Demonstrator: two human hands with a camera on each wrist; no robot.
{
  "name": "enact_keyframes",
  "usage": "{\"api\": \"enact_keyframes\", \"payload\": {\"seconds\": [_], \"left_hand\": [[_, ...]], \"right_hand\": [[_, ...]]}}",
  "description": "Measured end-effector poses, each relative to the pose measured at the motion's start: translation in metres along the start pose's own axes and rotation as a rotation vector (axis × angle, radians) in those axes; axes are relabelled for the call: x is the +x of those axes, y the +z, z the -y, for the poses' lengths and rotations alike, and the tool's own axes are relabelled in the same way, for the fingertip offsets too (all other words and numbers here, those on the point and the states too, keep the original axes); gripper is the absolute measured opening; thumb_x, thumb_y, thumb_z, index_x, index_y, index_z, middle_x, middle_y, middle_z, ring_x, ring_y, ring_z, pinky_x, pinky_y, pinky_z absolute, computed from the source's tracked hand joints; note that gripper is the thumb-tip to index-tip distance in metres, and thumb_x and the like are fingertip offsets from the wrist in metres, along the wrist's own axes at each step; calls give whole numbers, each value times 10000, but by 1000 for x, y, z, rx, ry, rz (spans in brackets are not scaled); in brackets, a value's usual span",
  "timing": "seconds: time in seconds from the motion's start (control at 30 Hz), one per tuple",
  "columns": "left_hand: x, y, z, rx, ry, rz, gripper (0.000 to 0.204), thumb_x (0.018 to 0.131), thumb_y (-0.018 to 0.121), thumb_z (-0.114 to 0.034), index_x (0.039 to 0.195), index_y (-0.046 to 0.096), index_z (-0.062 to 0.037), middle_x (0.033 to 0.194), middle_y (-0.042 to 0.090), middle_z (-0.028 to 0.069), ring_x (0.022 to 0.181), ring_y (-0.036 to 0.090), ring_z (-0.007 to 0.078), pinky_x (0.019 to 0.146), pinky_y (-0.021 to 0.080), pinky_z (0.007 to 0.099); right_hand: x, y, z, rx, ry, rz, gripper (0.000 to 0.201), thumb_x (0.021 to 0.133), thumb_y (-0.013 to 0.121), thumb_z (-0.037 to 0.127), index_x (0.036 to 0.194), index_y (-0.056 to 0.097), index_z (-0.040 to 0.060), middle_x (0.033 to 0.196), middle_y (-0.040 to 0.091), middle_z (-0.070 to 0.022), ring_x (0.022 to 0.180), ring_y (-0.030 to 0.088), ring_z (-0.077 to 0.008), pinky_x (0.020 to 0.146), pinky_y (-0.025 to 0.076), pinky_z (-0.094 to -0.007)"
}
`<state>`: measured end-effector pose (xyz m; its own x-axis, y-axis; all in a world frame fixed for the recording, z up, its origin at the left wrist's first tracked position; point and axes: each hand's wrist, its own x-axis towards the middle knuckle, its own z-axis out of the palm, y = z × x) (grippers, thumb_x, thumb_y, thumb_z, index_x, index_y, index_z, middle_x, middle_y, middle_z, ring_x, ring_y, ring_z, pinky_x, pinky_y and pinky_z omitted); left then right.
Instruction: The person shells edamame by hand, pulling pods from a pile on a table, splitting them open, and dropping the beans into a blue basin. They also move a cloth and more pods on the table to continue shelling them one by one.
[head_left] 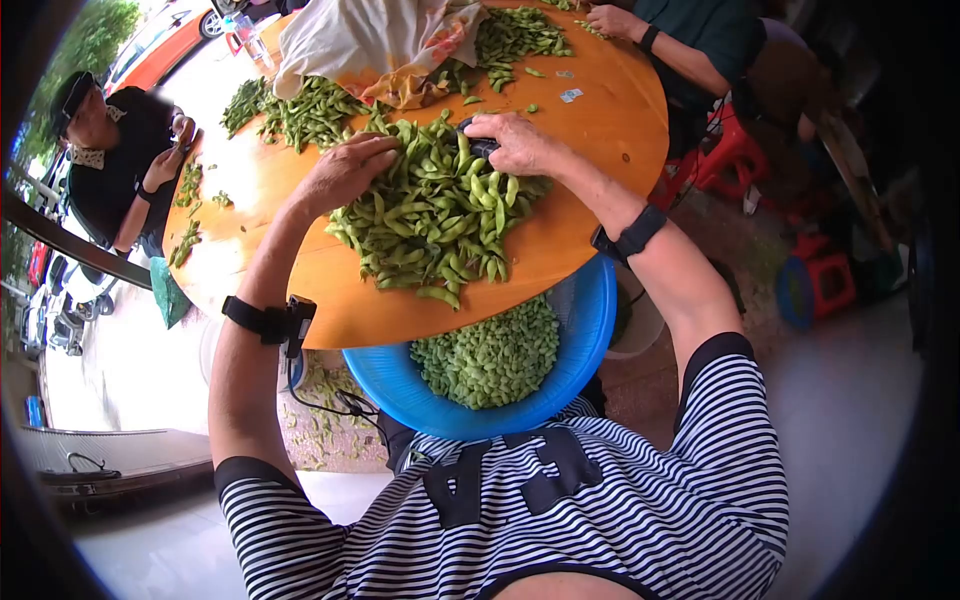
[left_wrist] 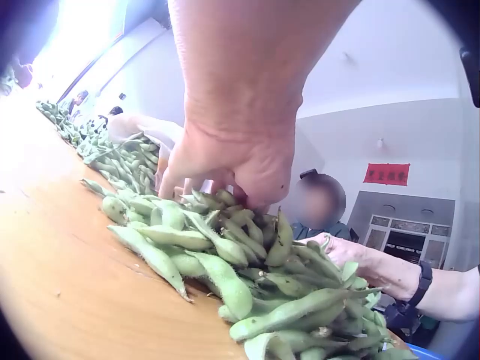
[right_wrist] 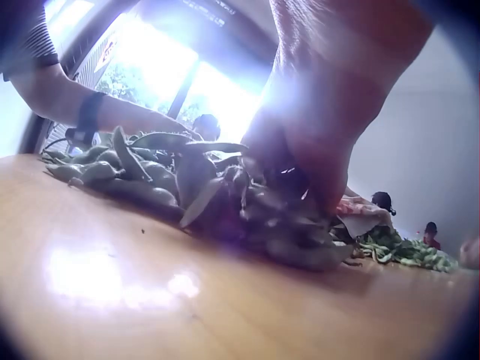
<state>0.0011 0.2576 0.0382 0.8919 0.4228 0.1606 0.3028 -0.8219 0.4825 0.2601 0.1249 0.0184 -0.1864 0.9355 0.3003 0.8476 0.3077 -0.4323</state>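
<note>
A heap of green edamame pods (head_left: 430,215) lies on the round wooden table, between my two hands. My left hand (head_left: 345,172) reaches over the left far side of it, fingers together and touching the pods. In the left wrist view, the fingertips of that left hand (left_wrist: 232,169) go down among the pods (left_wrist: 225,255). At the heap's right far edge, my right hand (head_left: 515,143) holds a dark glossy object (head_left: 482,146), mostly covered by the fingers; I cannot tell its kind. The right wrist view shows the right hand (right_wrist: 307,161) low behind pods (right_wrist: 142,169).
Below the near table edge (head_left: 400,328), a blue basin (head_left: 375,385) holds shelled beans (head_left: 487,355). More pods (head_left: 315,110) and a stained cloth (head_left: 375,50) lie farther back. A person (head_left: 120,150) sits left, another person's arm (head_left: 690,60) is at right, near a red stool (head_left: 735,155).
</note>
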Motion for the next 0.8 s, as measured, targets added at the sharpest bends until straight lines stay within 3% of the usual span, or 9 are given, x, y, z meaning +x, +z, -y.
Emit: {"api": "enact_keyframes", "payload": {"seconds": [0.03, 0.1, 0.13, 0.23, 0.27, 0.37, 0.43, 0.6, 0.8], "left_hand": [[-4, 1, -1, 0, -1, 0, 351, 963, 500, -314, 1234, 595, -113, 1248, 564, 125, 1154, 543, 285, 994, 420, 362], [-16, 7, -2, 263, 42, -299, 347, 950, 528, -306, 1233, 595, -118, 1257, 555, 142, 1161, 539, 291, 999, 418, 368], [-23, 4, -15, 316, 122, -438, 276, 911, 592, -221, 1152, 633, -93, 1186, 586, 153, 1096, 567, 299, 943, 447, 380], [-55, -1, -77, 108, 71, -445, 199, 883, 604, -92, 1068, 649, -37, 1058, 634, 145, 972, 627, 264, 842, 490, 366], [-67, 5, -97, -35, 114, -432, 127, 806, 623, 19, 920, 663, -18, 897, 646, 124, 839, 615, 290, 741, 492, 364], [-88, 41, -136, -196, 186, -313, 105, 793, 624, 12, 882, 665, -24, 798, 634, 107, 695, 629, 289, 625, 518, 385], [-87, 59, -153, -100, 169, -261, 117, 821, 630, -23, 933, 664, -16, 792, 615, 109, 704, 621, 303, 609, 510, 383], [-32, 82, -155, 256, -37, -286, 190, 828, 653, -222, 849, 645, -33, 809, 589, 96, 704, 614, 319, 604, 491, 416], [-19, 96, -149, 223, -70, -353, 154, 799, 653, -180, 821, 621, -32, 835, 587, 106, 757, 620, 314, 671, 493, 419]], "right_hand": [[-3, 0, 3, -44, -43, -43, 450, 619, 511, 70, 1050, 600, -23, 992, 566, -188, 930, 551, -388, 833, 451, -449], [-5, -7, 9, -86, 25, 40, 463, 649, 508, 36, 1100, 604, -11, 1027, 564, -187, 948, 549, -378, 828, 453, -438], [-9, -13, 15, -137, 8, -94, 461, 665, 507, 14, 1116, 598, -12, 1012, 567, -184, 937, 551, -380, 822, 454, -436], [-38, -35, 44, -197, 20, -277, 438, 689, 504, -22, 1118, 590, -20, 952, 574, -171, 874, 565, -364, 787, 462, -413], [-52, -41, 57, -216, 43, -331, 417, 696, 504, -37, 1105, 588, -29, 906, 577, -160, 823, 576, -347, 759, 470, -391], [-102, -46, 94, 121, 153, -344, 389, 710, 493, -48, 1090, 574, -66, 809, 587, -160, 734, 597, -268, 684, 466, -327], [-138, -39, 102, 203, 206, -358, 409, 702, 483, -54, 1101, 570, -78, 832, 620, -206, 750, 619, -278, 687, 468, -314], [-197, -27, 124, 751, 696, -450, 365, 704, 448, -66, 1022, 625, -41, 674, 512, 6, 583, 461, -49, 513, 362, -207], [-234, -9, 121, 756, 689, -432, 285, 698, 452, -64, 916, 631, -26, 680, 506, 21, 585, 451, -35, 515, 362, -195]]}}
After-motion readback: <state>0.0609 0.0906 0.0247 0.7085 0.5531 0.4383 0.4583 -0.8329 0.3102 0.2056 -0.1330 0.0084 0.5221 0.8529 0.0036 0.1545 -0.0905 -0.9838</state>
